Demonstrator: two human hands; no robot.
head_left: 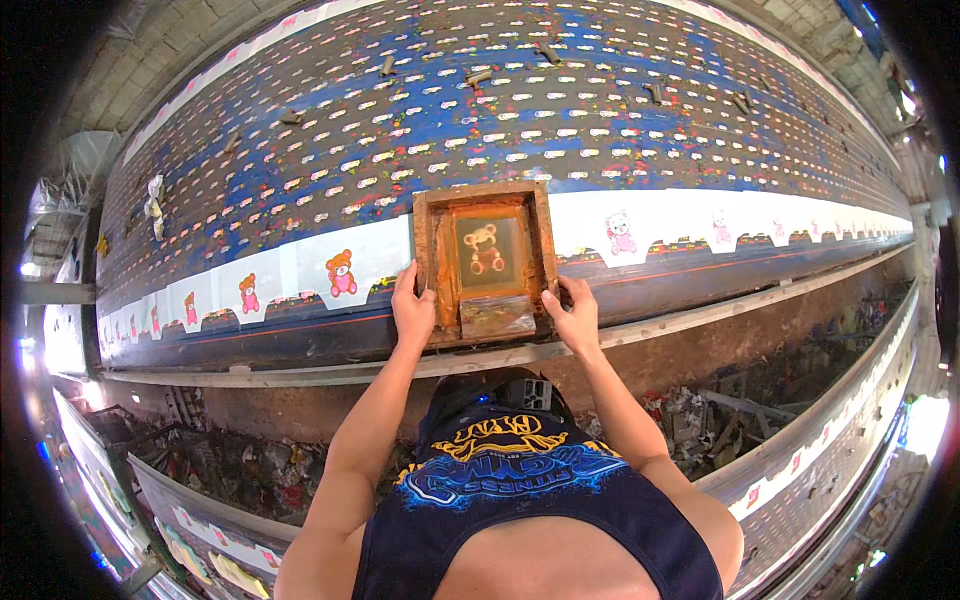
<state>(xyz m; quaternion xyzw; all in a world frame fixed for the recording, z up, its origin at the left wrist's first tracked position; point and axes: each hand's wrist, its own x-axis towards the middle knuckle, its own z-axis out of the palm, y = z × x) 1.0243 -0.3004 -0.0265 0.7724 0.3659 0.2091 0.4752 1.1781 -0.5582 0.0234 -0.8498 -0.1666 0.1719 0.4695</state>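
A wooden screen-printing frame [548, 235] lies over the white fabric strip [385, 240] at the near edge of a long printing table. Its mesh bears a teddy bear stencil [483, 250], and orange-brown ink stains line the inside. A flat squeegee-like block [497, 317] rests at the frame's near end. My left hand [413, 308] grips the lower left side of the frame. At the lower right side, my right hand [574, 314] holds it too, thumb on top. Pink-and-red bear prints [341, 273] show left of the frame; paler bears [620, 234] sit to its right.
The long table [330, 150] carries rows of small prints on blue and dark ground, with several small dark pieces [548, 52] scattered on it. A wooden rail [690, 318] runs along its near edge. Debris [690, 425] litters the floor behind; a second printed table [830, 490] stands nearby.
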